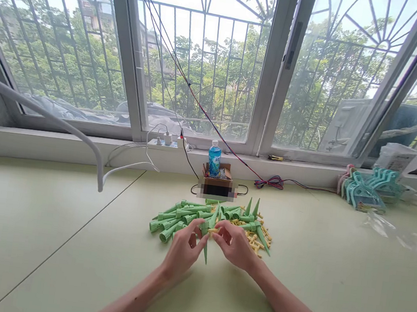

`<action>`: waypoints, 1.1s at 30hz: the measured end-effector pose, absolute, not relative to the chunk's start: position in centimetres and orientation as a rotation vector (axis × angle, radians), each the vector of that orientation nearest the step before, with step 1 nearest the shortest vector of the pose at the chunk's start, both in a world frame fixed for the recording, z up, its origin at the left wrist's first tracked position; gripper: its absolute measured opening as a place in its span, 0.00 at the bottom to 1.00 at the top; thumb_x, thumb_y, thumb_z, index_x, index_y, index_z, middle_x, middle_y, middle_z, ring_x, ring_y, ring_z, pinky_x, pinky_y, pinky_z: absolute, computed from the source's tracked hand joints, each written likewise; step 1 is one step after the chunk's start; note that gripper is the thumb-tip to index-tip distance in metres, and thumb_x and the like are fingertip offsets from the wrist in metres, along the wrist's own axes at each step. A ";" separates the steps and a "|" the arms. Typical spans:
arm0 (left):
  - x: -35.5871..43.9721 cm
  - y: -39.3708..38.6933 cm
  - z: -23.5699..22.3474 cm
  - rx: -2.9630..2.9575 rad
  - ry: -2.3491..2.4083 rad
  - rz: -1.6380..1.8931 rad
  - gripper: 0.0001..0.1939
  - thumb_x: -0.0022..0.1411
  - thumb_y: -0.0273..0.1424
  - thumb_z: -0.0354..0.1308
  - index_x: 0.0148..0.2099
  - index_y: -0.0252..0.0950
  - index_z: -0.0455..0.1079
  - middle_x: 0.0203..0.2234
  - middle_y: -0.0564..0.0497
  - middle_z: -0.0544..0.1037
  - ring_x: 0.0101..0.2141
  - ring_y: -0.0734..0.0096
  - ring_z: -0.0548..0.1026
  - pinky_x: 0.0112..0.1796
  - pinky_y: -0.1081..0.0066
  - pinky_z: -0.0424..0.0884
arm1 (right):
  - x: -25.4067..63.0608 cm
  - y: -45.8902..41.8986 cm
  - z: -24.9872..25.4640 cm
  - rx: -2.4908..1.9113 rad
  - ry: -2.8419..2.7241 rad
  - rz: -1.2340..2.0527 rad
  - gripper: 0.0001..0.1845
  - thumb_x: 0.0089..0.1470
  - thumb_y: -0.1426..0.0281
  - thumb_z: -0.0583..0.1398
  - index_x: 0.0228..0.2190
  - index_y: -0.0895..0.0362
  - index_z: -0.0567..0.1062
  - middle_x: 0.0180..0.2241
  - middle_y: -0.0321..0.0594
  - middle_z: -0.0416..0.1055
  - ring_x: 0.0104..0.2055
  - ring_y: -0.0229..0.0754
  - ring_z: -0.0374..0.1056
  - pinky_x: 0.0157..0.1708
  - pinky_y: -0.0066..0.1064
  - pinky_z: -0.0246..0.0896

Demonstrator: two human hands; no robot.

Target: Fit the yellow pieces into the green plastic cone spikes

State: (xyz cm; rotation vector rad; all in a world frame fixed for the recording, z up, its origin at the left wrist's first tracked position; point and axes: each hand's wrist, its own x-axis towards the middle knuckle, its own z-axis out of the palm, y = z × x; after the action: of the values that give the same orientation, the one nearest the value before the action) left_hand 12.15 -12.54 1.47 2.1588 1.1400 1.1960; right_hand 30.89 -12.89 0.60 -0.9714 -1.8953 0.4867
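Note:
My left hand (183, 245) pinches a green plastic plant-watering spike (205, 254), whose pointed end slants down toward the table. In my right hand (236, 244) a small yellow plastic peg (213, 231) is gripped between thumb and fingers. The peg meets the spike's side near its upper end; how deep it sits cannot be seen. Just beyond my left hand lies a heap of green spikes (170, 225), mostly on their sides. Past my right hand there are loose yellow pegs (256, 243), several T-shaped, with more green spikes among them, two standing point up (249, 207).
Behind the heap, a blue bottle (214, 160) stands by a small cardboard box (225, 171). A coiled cable (269, 182) lies to its right, then teal hangers (363, 189) and clear plastic wrap (380, 224). A white curved tube (95, 154) reaches in from the left.

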 end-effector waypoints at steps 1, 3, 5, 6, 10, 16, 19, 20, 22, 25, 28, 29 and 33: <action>12.1 -12.6 1.5 2.158 1.140 1.197 0.14 0.64 0.37 0.54 0.50 0.38 0.65 0.25 0.57 0.69 0.17 0.79 0.59 0.21 0.76 0.59 | 30.9 -12.9 0.6 -0.966 -1.897 0.485 0.10 0.63 0.62 0.56 0.38 0.56 0.70 0.23 0.34 0.68 0.21 0.35 0.59 0.23 0.26 0.54; 12.1 -12.6 1.5 2.155 1.139 1.194 0.13 0.64 0.37 0.54 0.50 0.38 0.65 0.25 0.57 0.69 0.17 0.79 0.59 0.21 0.76 0.58 | 30.8 -12.9 0.6 -0.958 -1.895 0.485 0.10 0.63 0.63 0.55 0.37 0.56 0.70 0.23 0.33 0.67 0.21 0.35 0.59 0.23 0.26 0.54; 12.1 -12.6 1.5 2.151 1.135 1.185 0.14 0.64 0.37 0.54 0.50 0.38 0.65 0.25 0.57 0.69 0.17 0.79 0.59 0.21 0.76 0.58 | 30.8 -12.9 0.6 -0.955 -1.891 0.487 0.10 0.64 0.62 0.54 0.36 0.56 0.70 0.22 0.33 0.67 0.22 0.36 0.59 0.24 0.26 0.55; 12.1 -12.6 1.5 2.149 1.133 1.182 0.14 0.64 0.37 0.54 0.50 0.38 0.65 0.25 0.57 0.69 0.17 0.79 0.59 0.21 0.76 0.58 | 30.8 -12.9 0.5 -0.957 -1.890 0.487 0.11 0.64 0.62 0.54 0.36 0.56 0.70 0.22 0.34 0.67 0.22 0.36 0.59 0.24 0.26 0.55; 12.2 -12.6 1.6 2.153 1.129 1.186 0.14 0.64 0.37 0.54 0.49 0.38 0.65 0.24 0.57 0.69 0.17 0.79 0.60 0.21 0.76 0.58 | 30.8 -12.8 0.4 -0.979 -1.887 0.468 0.12 0.64 0.61 0.54 0.35 0.57 0.70 0.22 0.34 0.66 0.22 0.36 0.58 0.23 0.27 0.54; 12.3 -12.7 1.7 2.155 1.124 1.189 0.14 0.64 0.38 0.54 0.49 0.38 0.65 0.24 0.57 0.70 0.17 0.79 0.61 0.21 0.77 0.59 | 30.8 -12.7 0.2 -0.997 -1.897 0.471 0.14 0.65 0.61 0.53 0.33 0.57 0.71 0.20 0.32 0.64 0.21 0.35 0.56 0.23 0.27 0.51; 12.2 -12.8 1.7 2.167 1.119 1.186 0.14 0.64 0.38 0.54 0.49 0.38 0.65 0.24 0.57 0.70 0.16 0.79 0.61 0.20 0.77 0.59 | 30.8 -12.8 0.3 -1.012 -1.899 0.502 0.16 0.66 0.60 0.52 0.31 0.57 0.71 0.19 0.32 0.64 0.20 0.35 0.56 0.22 0.27 0.51; 12.2 -12.7 1.7 2.169 1.117 1.184 0.14 0.64 0.38 0.54 0.49 0.38 0.65 0.24 0.57 0.70 0.16 0.79 0.61 0.20 0.77 0.59 | 30.8 -12.8 0.4 -1.017 -1.897 0.513 0.17 0.66 0.60 0.52 0.31 0.57 0.71 0.19 0.32 0.64 0.20 0.35 0.56 0.22 0.26 0.51; 12.2 -12.7 1.7 2.170 1.112 1.181 0.13 0.64 0.38 0.54 0.49 0.38 0.65 0.24 0.58 0.70 0.16 0.79 0.61 0.20 0.77 0.60 | 30.7 -12.8 0.4 -1.021 -1.893 0.530 0.18 0.66 0.60 0.52 0.30 0.57 0.70 0.18 0.32 0.63 0.19 0.35 0.56 0.22 0.26 0.51; 12.1 -12.6 1.6 2.173 1.107 1.178 0.13 0.63 0.37 0.54 0.48 0.38 0.65 0.24 0.58 0.69 0.16 0.79 0.61 0.20 0.77 0.59 | 30.7 -12.7 0.5 -1.019 -1.888 0.531 0.18 0.66 0.59 0.51 0.29 0.57 0.70 0.17 0.31 0.63 0.19 0.35 0.56 0.22 0.26 0.51; 12.1 -12.7 1.7 2.174 1.108 1.181 0.13 0.63 0.36 0.55 0.48 0.38 0.65 0.24 0.58 0.69 0.16 0.79 0.61 0.20 0.77 0.59 | 30.8 -12.6 0.3 -1.015 -1.887 0.516 0.20 0.66 0.59 0.51 0.28 0.57 0.69 0.18 0.32 0.63 0.19 0.35 0.57 0.22 0.26 0.52; 12.1 -12.7 1.7 2.172 1.108 1.183 0.13 0.63 0.36 0.55 0.48 0.38 0.65 0.24 0.58 0.69 0.16 0.79 0.61 0.20 0.77 0.59 | 30.8 -12.6 0.3 -1.015 -1.887 0.510 0.21 0.66 0.58 0.51 0.27 0.57 0.69 0.18 0.32 0.63 0.19 0.35 0.58 0.22 0.26 0.52; 12.2 -12.8 1.7 2.165 1.096 1.186 0.13 0.64 0.37 0.54 0.49 0.39 0.65 0.24 0.58 0.70 0.16 0.79 0.61 0.20 0.77 0.59 | 30.9 -12.5 0.2 -1.023 -1.887 0.488 0.24 0.66 0.56 0.50 0.24 0.56 0.68 0.16 0.31 0.63 0.18 0.34 0.57 0.22 0.26 0.51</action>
State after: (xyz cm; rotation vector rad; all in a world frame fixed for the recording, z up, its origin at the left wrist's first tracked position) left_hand 12.20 -12.80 1.74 2.1649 1.0959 1.1855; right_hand 30.86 -12.47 0.17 -1.0231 -1.8874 0.4881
